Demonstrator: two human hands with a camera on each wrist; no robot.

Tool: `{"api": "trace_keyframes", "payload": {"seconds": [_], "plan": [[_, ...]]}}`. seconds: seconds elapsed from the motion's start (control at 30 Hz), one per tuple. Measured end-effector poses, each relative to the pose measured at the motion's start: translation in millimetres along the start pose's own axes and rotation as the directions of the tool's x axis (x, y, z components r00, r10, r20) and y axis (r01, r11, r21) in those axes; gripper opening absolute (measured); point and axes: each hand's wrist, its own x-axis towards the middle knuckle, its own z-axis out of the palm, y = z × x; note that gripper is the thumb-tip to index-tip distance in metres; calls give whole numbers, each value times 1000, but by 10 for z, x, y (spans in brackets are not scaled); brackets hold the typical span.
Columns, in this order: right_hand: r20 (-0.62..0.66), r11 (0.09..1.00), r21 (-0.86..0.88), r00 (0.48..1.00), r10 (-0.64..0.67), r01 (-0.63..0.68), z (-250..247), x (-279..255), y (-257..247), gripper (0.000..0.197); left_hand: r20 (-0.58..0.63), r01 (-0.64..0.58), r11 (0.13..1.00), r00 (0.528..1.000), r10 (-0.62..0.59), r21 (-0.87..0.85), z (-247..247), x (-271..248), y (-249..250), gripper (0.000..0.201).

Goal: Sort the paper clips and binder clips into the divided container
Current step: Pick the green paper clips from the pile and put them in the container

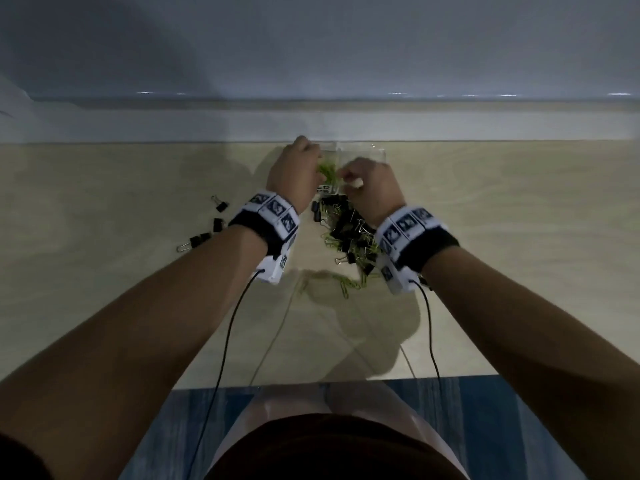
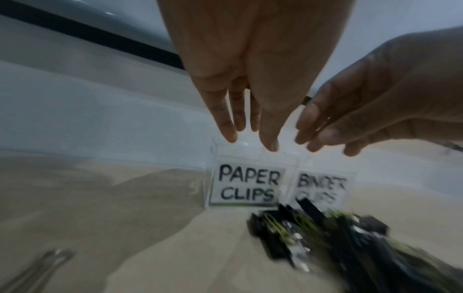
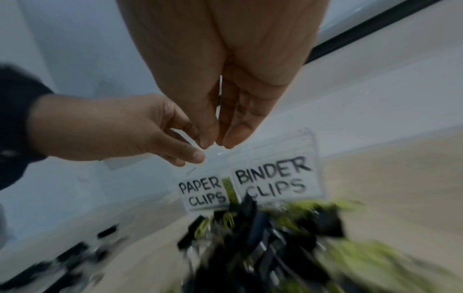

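A clear divided container (image 1: 377, 152) stands at the table's far edge, its front labelled PAPER CLIPS (image 2: 248, 186) and BINDER CLIPS (image 3: 273, 178). Green paper clips (image 1: 327, 171) show in its left compartment. My left hand (image 2: 250, 141) hangs over that compartment with straight fingers and nothing in them. Beside it, over the divider, my right hand (image 3: 215, 145) holds thumb and fingertip close together, with nothing visible between them. A mixed pile (image 1: 349, 233) of black binder clips and green paper clips lies just in front of the container, under my wrists.
Several black binder clips (image 1: 207, 233) lie scattered on the table to the left. Loose green paper clips (image 1: 346, 282) trail toward me from the pile. A pale wall ledge (image 1: 485, 126) runs right behind the container. Cables hang from both wristbands.
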Motion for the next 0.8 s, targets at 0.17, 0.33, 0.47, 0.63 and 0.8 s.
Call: {"api": "trace_keyframes", "payload": {"seconds": [0.17,0.33,0.47,0.63,0.8], "plan": [[33,994,7,993,111,-111,25,-890,411,11,166,-196,974,963,213,-114,275,-692,192,18],[-12,975,-81,978,208,-208,277,-1349,529,9,312,-196,979,928,206,-64,683,-1023,317,28],[-49,965,-104,970,238,-242,415,-1382,464,18,287,-106,994,954,91,38,772,-1028,323,42],[-86,982,-86,984,158,-165,426,-1430,436,14,260,-153,986,956,132,62,745,-1065,303,35],[-129,988,-91,985,112,-124,243,-1590,567,11,175,-153,981,969,172,-118,633,-1194,191,26]]}}
